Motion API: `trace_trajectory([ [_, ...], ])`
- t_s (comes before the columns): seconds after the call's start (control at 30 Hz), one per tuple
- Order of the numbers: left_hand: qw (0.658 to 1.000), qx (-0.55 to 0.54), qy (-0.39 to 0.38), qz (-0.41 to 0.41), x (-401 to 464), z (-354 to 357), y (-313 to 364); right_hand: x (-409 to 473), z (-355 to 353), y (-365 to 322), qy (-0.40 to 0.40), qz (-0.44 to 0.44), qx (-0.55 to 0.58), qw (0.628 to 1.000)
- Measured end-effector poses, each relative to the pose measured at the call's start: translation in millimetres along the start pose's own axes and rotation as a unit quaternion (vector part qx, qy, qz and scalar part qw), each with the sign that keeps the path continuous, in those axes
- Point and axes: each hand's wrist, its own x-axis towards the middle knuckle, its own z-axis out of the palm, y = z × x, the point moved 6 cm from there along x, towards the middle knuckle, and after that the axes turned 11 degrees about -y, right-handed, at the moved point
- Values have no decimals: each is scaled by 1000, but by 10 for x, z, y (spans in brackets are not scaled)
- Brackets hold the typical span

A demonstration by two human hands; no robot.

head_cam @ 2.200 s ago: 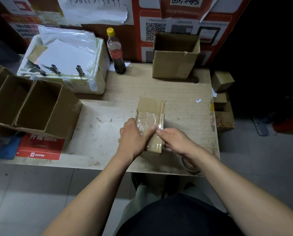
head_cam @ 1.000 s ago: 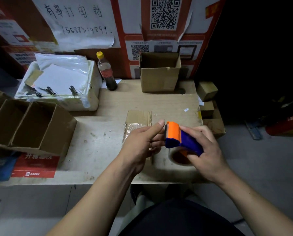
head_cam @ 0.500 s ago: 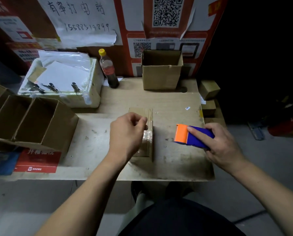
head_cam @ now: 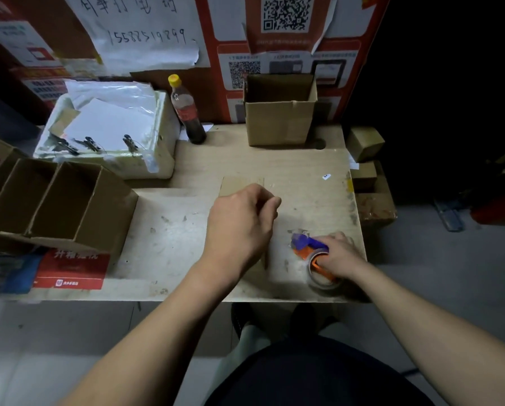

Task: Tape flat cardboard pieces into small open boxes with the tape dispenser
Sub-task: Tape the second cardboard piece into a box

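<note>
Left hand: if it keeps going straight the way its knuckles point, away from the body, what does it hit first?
Probably the open cardboard box at the table's back edge; the left hand is over the flat cardboard piece. Depth is unclear.

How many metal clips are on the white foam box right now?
3, in a row along the near edge of the white foam box: left, middle, right. Papers may hide more.

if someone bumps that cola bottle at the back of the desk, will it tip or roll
Probably tips fairly easily: the bottle stands upright, tall and narrow on a small base. The dark liquid fills only its lower part, so the low weight may steady it a little. Once down it would likely roll, being round, though the white foam box close on its left could stop it that way.
</note>
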Motion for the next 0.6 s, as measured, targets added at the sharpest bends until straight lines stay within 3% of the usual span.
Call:
trace_trajectory([
  [0.07, 999, -25, -7, -20, -22, 10, -95, -178, -236, -232, 29, -55, 142, 988],
  [0.13, 997, -61, -22, -38, -32, 26, -204, -486, -500, -632, 34, -171, 308, 935],
  [0.2, 993, -96, -38, -50, -52, 46, -297, -829, -655, -1107, 1, -298, 334, 894],
  [0.27, 991, -116, -35, -58, -67, 30, -376, -942, -592, -1464, -51, -369, 295, 880],
  [0.43, 984, -146, -23, -97, -106, 31, -592, -644, -249, -1468, -138, -327, 295, 887],
  [0.53, 989, -104, -3, -106, -173, 129, -701, -592, -78, -1197, -174, -258, 404, 860],
  [0.6, 997, -13, 10, -78, -216, 227, -731, -570, 40, -1065, -171, -207, 489, 830],
])
